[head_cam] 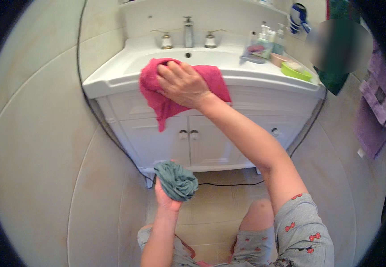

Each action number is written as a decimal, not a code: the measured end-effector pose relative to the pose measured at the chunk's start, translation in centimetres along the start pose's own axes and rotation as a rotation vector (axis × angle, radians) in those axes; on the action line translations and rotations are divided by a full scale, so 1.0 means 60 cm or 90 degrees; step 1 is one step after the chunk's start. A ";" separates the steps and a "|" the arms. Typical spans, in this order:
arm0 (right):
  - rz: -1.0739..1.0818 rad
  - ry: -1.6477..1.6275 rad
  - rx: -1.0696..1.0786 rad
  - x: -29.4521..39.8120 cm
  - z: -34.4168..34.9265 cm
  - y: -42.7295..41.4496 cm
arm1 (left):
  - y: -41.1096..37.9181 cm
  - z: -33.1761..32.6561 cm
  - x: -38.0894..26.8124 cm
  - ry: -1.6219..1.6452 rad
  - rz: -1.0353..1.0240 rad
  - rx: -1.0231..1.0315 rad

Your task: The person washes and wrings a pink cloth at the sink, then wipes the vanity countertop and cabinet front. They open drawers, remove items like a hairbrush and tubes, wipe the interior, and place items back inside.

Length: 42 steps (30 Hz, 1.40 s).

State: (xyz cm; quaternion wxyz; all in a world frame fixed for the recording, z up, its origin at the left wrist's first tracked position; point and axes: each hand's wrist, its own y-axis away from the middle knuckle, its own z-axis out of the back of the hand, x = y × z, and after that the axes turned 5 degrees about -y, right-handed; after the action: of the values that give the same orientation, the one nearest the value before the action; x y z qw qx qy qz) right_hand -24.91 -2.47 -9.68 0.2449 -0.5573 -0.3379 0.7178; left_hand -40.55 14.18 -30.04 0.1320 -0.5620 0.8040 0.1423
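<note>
My right hand (183, 83) grips a bunched pink cloth (213, 80) at the front rim of the white washbasin (109, 78). Part of the cloth hangs down over the front of the vanity cabinet (152, 133), and it hides a stretch of the basin's rim. Lower down, my left hand (167, 197) holds a crumpled grey-green cloth (177, 182) on its palm, in front of the cabinet's lower edge. Most of the left fingers are hidden behind that cloth.
A chrome faucet (188, 33) stands between two tap handles (166, 40). Pump bottles (264, 40), a soap dish (253, 59) and a green bowl (294, 71) crowd the counter's right end. A black cable (82, 80) runs down the left wall. Purple towels (373, 123) hang at right.
</note>
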 end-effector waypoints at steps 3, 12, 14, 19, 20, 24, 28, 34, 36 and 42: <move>0.002 0.055 0.053 -0.108 0.099 0.108 | 0.001 -0.027 0.012 -0.045 0.033 0.090; -0.174 0.172 0.119 -0.276 0.311 0.354 | -0.052 -0.271 0.048 -0.369 -0.043 0.281; -0.182 0.170 0.133 -0.289 0.317 0.394 | -0.081 -0.356 0.051 -0.501 -0.198 0.348; -0.201 0.155 0.190 -0.312 0.354 0.458 | -0.189 -0.583 0.127 -0.671 -0.544 0.426; -0.206 0.151 0.198 -0.316 0.365 0.467 | -0.207 -0.615 0.156 -0.662 -0.597 0.437; -0.235 0.130 0.188 -0.313 0.387 0.466 | -0.305 -0.666 0.233 -0.737 -0.700 0.396; -0.296 0.138 0.148 -0.331 0.410 0.502 | -0.355 -0.651 0.265 -1.150 -0.548 0.379; -0.483 0.252 0.078 -0.342 0.424 0.584 | -0.337 -0.666 0.278 -1.426 -0.414 0.295; -0.583 0.214 0.068 -0.329 0.427 0.598 | -0.309 -0.645 0.261 -1.347 -0.739 0.296; -0.619 0.192 -0.054 -0.268 0.339 0.566 | -0.099 -0.520 0.151 -1.115 -0.875 0.511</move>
State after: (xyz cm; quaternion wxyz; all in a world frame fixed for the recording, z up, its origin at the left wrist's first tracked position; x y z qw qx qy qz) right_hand -39.54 -40.66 -22.17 0.5739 -0.4422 -0.5481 0.4179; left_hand -39.62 -7.38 -5.05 0.8538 -0.5057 -0.0440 0.1157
